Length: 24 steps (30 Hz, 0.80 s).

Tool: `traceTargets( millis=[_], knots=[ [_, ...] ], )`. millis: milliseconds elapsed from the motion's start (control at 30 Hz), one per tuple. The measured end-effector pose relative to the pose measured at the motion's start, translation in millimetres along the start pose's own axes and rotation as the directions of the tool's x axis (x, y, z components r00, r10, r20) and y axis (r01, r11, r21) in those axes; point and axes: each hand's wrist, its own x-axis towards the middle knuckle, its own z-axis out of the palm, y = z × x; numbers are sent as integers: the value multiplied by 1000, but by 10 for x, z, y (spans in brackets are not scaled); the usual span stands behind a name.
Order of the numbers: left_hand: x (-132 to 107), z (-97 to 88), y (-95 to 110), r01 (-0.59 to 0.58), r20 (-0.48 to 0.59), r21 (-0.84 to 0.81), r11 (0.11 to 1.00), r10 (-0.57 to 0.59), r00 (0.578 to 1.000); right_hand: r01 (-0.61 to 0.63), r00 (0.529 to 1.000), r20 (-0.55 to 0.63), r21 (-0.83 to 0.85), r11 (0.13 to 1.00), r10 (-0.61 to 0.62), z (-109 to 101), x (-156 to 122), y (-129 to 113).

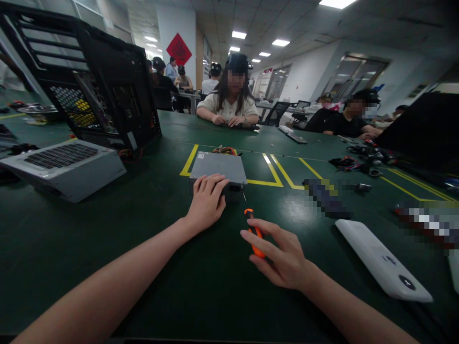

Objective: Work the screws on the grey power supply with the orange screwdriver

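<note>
A grey computer power supply (219, 165) lies on the green table in front of me, with bundled coloured wires (224, 150) behind it. My left hand (208, 198) grips its near left part, fingers over the top and thumb down the near side. In my right hand (279, 251) is a screwdriver (256, 239) with an orange and black handle, held between thumb and fingers. Its thin shaft points away from me, and the tip is at the near right side of the power supply. Whether the tip sits in a screw is too small to tell.
A black computer case (103, 86) stands at the left, with a second power supply (68, 167) before it. Right of my hand lies a white device (382, 258). Cables (353, 165) lie farther right. Across the table sits a person (229, 100), hands on a dark object.
</note>
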Motion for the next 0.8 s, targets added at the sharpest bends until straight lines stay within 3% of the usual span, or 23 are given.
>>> traceTargets(
  millis=[267,500,700,800],
  knots=[
    [2,15,3,3,-4,7,1000,-2,1000,-86,993,-55,260,962,104,61,-59,29],
    [1,17,17,9,-5,1,1000,-9,1000,-22,998,61,84,996,17,-1,20,-4],
    [11,8,19,5,-4,4,1000,-5,1000,-113,991,-29,328,938,129,77,-35,26],
    [13,0,25,3,-2,3,1000,-3,1000,-83,996,-10,363,928,93,50,-36,46]
  ],
)
